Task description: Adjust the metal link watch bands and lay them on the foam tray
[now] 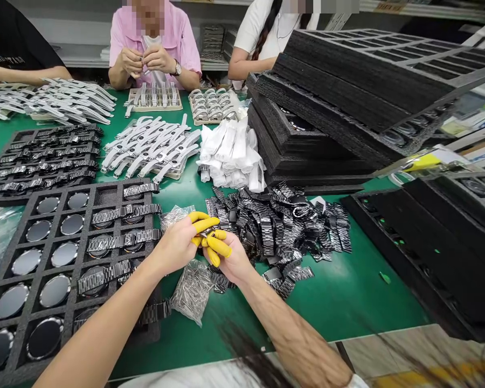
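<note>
My left hand (177, 242) and my right hand (233, 260), both with yellow finger cots, meet above the table's middle. Pinched between their fingertips is a small dark shiny watch part (207, 231), mostly covered by the fingers. Just below lies a clear bag of thin metal pins (192, 291); a second bag (175, 215) is partly behind my left hand. Beyond my right hand spreads a heap of black metal watch bands (262, 215). On the left, a black foam tray (106, 195) holds round watch heads (60, 253), several with black bands attached.
White-strapped watches (151, 145) and white wrapped bundles (232, 151) lie farther back. Stacked black foam trays (323, 145) rise at right, with another foam stack (420, 242) nearer. Another black-band tray (44, 159) is at left. Co-workers sit opposite, one in a pink shirt (121, 32).
</note>
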`<state>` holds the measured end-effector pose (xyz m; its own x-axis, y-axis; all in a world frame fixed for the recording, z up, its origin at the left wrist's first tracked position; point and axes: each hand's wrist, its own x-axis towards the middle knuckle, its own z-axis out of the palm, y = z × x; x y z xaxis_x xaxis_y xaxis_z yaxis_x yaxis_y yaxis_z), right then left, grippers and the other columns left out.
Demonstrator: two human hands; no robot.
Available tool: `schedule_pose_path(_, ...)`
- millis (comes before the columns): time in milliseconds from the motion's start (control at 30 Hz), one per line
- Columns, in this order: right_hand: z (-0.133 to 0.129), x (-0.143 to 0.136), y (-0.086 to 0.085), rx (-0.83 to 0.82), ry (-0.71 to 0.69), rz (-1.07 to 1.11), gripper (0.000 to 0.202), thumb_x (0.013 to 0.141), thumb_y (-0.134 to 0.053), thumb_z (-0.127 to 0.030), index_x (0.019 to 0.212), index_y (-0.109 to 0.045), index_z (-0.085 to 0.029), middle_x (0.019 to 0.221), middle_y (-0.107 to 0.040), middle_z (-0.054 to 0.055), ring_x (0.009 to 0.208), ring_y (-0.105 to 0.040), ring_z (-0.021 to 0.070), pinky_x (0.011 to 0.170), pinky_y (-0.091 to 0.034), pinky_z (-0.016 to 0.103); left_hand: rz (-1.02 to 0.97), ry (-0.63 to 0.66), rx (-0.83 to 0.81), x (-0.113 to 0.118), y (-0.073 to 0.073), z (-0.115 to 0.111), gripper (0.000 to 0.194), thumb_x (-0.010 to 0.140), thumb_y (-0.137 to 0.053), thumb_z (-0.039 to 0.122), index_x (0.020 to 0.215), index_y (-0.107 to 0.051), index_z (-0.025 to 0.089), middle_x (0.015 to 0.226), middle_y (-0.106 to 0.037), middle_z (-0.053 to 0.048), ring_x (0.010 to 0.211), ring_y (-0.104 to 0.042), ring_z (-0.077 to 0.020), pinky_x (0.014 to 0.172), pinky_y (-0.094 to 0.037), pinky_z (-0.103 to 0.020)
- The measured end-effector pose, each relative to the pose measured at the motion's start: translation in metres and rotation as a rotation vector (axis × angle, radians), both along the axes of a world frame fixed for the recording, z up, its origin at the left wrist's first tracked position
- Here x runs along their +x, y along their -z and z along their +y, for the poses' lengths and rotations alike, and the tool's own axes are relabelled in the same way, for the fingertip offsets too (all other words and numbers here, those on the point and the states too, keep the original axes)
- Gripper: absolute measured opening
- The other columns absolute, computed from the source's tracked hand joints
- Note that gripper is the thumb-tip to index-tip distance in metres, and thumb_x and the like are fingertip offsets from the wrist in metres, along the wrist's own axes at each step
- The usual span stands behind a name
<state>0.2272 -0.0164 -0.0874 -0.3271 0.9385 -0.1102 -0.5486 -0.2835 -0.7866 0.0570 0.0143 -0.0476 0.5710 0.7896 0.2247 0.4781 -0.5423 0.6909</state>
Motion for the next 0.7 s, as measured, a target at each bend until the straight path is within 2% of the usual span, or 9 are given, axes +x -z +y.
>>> schedule_pose_path(233,0.001,0.0015,-0.0039,-0.03,-0.008,-0.011,0.038,0.078,-0.087,-0.051,0.072,-0.07,-0.017,0.044,-0.054,-0.005,0.04,-0.04,0.0089,0.046,-0.029,0.024,0.006,0.002,0.0,0.0012,-0.0035,-0.0002,0.066,0.082,-0.043,-0.003,0.139,-0.067,0.019,0.138,-0.066,-0.012,0.124,-0.067,-0.0251,0.107,-0.058,-0.042)
schedule_pose_path(500,0.0019,0.0019,-0.0055,-0.047,-0.004,0.014,0.042,0.075,-0.09,-0.054,0.071,-0.069,-0.018,0.046,-0.054,-0.005,0.042,-0.041,0.0096,0.048,-0.031,0.025,0.013,-0.007,-0.005,0.0001,-0.0003,-0.0004,0.07,0.08,-0.043,-0.003,0.141,-0.065,0.024,0.139,-0.065,-0.009,0.123,-0.066,-0.0233,0.107,-0.058,-0.04)
schedule_pose_path(700,-0.0019,-0.0057,-0.0094,-0.069,0.136,0.059,0.046,0.078,-0.088,-0.056,0.071,-0.061,-0.02,0.05,-0.054,-0.006,0.046,-0.041,0.0095,0.051,-0.035,0.025,0.049,-0.042,0.052,0.005,-0.001,-0.0036,0.06,0.089,-0.046,0.005,0.144,-0.063,0.021,0.135,-0.054,-0.016,0.125,-0.057,-0.0296,0.11,-0.052,-0.052)
